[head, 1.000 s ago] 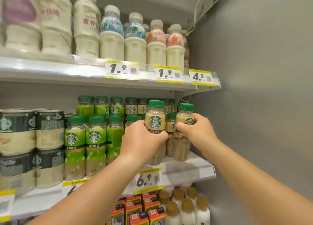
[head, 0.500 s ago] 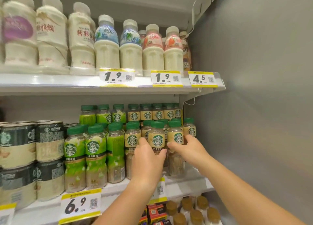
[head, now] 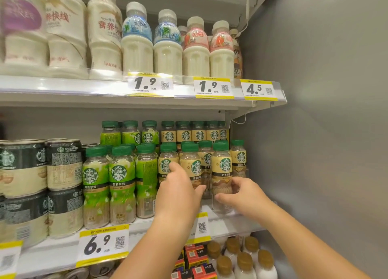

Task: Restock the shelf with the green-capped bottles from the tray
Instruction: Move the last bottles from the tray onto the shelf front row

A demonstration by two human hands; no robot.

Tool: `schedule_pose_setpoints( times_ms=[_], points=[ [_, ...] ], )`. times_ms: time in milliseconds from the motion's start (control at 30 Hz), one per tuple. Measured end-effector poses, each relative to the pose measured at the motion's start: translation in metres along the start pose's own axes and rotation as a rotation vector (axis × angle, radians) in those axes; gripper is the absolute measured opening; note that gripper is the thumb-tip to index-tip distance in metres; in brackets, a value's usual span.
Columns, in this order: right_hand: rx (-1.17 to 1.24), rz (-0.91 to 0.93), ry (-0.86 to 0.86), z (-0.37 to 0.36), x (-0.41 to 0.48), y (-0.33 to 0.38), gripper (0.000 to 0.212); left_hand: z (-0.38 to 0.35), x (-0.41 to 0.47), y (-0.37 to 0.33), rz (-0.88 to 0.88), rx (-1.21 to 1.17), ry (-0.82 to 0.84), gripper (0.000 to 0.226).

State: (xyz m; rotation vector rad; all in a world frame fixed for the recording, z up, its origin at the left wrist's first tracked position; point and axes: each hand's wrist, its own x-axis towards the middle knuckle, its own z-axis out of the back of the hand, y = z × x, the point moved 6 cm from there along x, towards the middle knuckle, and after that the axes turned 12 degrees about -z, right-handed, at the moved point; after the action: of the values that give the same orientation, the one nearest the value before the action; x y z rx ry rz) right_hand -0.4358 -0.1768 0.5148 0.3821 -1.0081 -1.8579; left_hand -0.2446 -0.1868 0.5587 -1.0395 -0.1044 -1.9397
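- Left hand [head: 178, 192] reaches forward from a raised forearm; thumb and fingers wrap the lower left bottle [head: 192, 165].
- Right hand [head: 244, 194] is curled round the right bottle [head: 222, 165] low down.
- Both bottles stand upright in the front row at the shelf's [head: 235, 224] right end.

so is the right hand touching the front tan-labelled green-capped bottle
Touching. Head view: right hand curls thumb and fingers round the lower body of the tan-labelled green-capped bottle.

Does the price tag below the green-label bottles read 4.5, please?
No, the price tag below the green-label bottles reads 6.9.
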Motion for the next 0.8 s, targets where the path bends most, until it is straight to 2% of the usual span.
schedule_pose_setpoints(
  times_ms=[233, 333, 400, 500, 633, 800],
  points=[
    [0.001, 0.048, -0.044, -0.012, 0.003, 0.009, 0.080, -0.019, -0.013, 0.015, 0.039, -0.046, 0.049, 0.038],
    [0.001, 0.068, -0.067, -0.021, 0.006, 0.015, 0.053, -0.018, -0.012, 0.014, 0.034, -0.022, 0.015, 0.038],
    [0.010, 0.073, -0.072, -0.025, 0.007, 0.017, 0.044, -0.016, -0.014, 0.015, 0.022, -0.009, -0.009, 0.043],
    [0.013, 0.076, -0.081, -0.025, 0.008, 0.017, 0.038, -0.016, -0.015, 0.019, 0.008, -0.073, -0.033, 0.042],
    [0.004, 0.074, -0.091, -0.024, 0.007, 0.018, 0.034, -0.018, -0.012, 0.020, -0.019, -0.042, -0.003, 0.036],
    [0.016, 0.062, -0.085, -0.024, 0.008, 0.019, 0.042, -0.020, -0.010, 0.026, -0.032, 0.010, 0.034, 0.032]
  ],
)
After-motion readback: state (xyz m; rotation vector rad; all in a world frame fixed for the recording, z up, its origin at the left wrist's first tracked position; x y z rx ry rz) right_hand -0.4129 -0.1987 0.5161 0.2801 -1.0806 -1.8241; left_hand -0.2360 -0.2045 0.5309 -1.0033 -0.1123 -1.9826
